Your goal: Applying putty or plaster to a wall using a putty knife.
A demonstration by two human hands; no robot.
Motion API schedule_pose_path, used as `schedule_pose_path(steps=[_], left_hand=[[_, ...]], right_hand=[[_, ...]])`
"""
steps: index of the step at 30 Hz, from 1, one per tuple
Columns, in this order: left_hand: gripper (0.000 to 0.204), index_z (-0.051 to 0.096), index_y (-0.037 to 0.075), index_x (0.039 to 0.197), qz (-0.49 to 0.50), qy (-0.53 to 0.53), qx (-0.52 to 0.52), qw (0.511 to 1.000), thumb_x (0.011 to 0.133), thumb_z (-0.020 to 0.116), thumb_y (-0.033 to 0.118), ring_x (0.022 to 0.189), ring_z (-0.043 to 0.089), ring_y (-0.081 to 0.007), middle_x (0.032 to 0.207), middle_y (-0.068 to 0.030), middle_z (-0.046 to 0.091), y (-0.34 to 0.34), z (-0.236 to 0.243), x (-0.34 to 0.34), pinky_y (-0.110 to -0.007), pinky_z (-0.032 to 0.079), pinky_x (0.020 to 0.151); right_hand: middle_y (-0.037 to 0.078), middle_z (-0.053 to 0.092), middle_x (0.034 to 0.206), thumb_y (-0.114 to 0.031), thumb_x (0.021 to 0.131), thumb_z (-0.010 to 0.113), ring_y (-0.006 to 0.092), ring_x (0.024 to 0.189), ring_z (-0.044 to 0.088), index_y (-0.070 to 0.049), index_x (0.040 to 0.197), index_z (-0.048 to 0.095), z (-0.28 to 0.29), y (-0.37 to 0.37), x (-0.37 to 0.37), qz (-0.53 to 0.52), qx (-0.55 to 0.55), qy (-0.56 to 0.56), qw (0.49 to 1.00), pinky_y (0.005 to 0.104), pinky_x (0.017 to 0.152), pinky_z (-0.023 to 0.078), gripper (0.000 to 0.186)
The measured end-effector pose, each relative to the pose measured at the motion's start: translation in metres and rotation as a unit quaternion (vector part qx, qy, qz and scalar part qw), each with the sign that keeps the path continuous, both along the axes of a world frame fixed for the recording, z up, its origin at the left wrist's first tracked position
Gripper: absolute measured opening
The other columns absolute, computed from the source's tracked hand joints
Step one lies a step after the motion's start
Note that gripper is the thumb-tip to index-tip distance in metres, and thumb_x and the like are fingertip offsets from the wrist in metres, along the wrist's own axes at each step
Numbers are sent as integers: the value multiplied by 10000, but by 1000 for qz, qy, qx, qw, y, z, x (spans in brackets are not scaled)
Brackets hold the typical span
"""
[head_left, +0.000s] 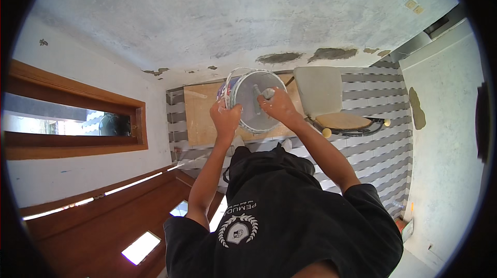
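A plastic bucket (pixel 243 115) with a coloured label, a wire handle and a pale, greyish inside is held above a plywood board (pixel 199 127). My left hand (pixel 226 115) grips the bucket's left side near the rim, its fingers smeared white. My right hand (pixel 277 104) is closed around a pale grey tool (pixel 256 90) over the inside of the bucket; I cannot make out the tool's exact shape.
A folded or tipped chair (pixel 336 120) and a grey panel (pixel 318 91) lie right of the board on striped tiles (pixel 378 96). Ahead is a patched, peeling wall (pixel 233 29). A wood-framed window (pixel 72 146) and wooden door (pixel 88 231) are on my left.
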State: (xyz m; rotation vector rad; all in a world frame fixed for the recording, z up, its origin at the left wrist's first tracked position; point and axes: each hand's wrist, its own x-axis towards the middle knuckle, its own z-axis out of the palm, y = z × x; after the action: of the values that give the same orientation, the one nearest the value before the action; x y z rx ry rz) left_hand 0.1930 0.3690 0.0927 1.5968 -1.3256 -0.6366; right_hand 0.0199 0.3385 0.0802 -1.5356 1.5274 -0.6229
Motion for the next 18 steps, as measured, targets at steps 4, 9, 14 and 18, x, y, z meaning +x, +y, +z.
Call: schedule_pose_path(steps=[4, 9, 14, 18], left_hand=[[166, 590, -41, 715, 3, 20, -10, 1000, 607, 599, 85, 558, 545, -226, 612, -135, 577, -12, 0, 36, -356, 424, 561], [176, 579, -34, 717, 18, 40, 9, 999, 595, 597, 92, 546, 526, -297, 604, -161, 557, -32, -17, 76, -373, 429, 570], [180, 596, -39, 769, 20, 76, -5, 997, 630, 607, 74, 565, 501, -138, 614, -54, 554, -46, -36, 134, -317, 411, 545], [120, 561, -25, 695, 51, 64, -58, 995, 621, 601, 61, 545, 466, -112, 583, -23, 513, -50, 2, 159, -294, 389, 518]], right_hand=[[251, 620, 730, -265, 743, 616, 394, 683, 609, 60, 791, 614, -27, -18, 61, -8, -111, 119, 987, 437, 690, 498, 329], [257, 623, 733, -246, 746, 623, 375, 675, 627, 83, 789, 604, -54, -40, 119, 19, -156, 165, 974, 427, 654, 508, 333], [139, 661, 739, -199, 803, 655, 180, 622, 647, 58, 853, 613, -37, -53, 147, -16, 130, -230, 964, 305, 484, 508, 265], [125, 668, 743, -188, 848, 613, 155, 617, 640, 37, 885, 631, 47, -41, 131, -30, 127, -281, 951, 264, 474, 494, 229]])
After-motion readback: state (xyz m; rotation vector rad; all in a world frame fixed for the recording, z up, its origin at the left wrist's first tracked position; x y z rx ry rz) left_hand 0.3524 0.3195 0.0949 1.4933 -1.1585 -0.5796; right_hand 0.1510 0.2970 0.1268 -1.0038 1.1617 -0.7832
